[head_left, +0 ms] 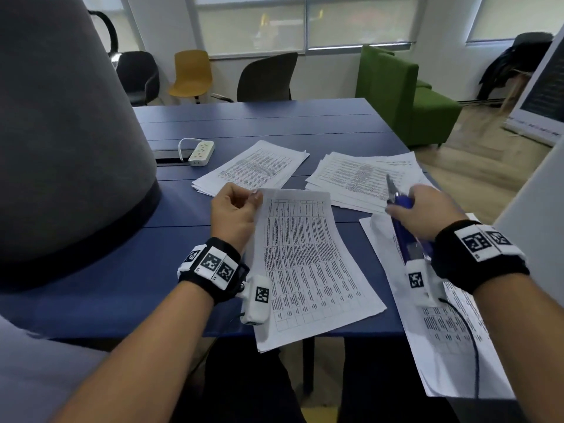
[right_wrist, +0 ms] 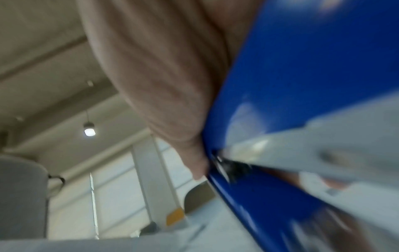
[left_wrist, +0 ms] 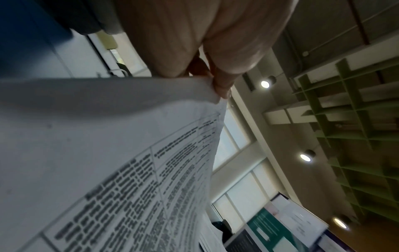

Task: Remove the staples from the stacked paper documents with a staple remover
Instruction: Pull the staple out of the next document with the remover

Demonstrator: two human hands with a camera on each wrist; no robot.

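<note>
Two paper stacks [head_left: 253,167] [head_left: 363,178] behind held document [head_left: 308,264], power strip [head_left: 201,152] far left.

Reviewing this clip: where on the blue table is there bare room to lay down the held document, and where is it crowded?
Bare table lies beyond the far paper piles, toward the chairs, and left of the left hand, beside the grey rounded object. The right half is crowded: overlapping sheets under the right hand and staple remover. The power strip takes the far left.

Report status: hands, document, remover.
Left hand pinches the document's top corner, lifted. Right hand holds the blue staple remover, clear of the page. Nothing between them.
</note>
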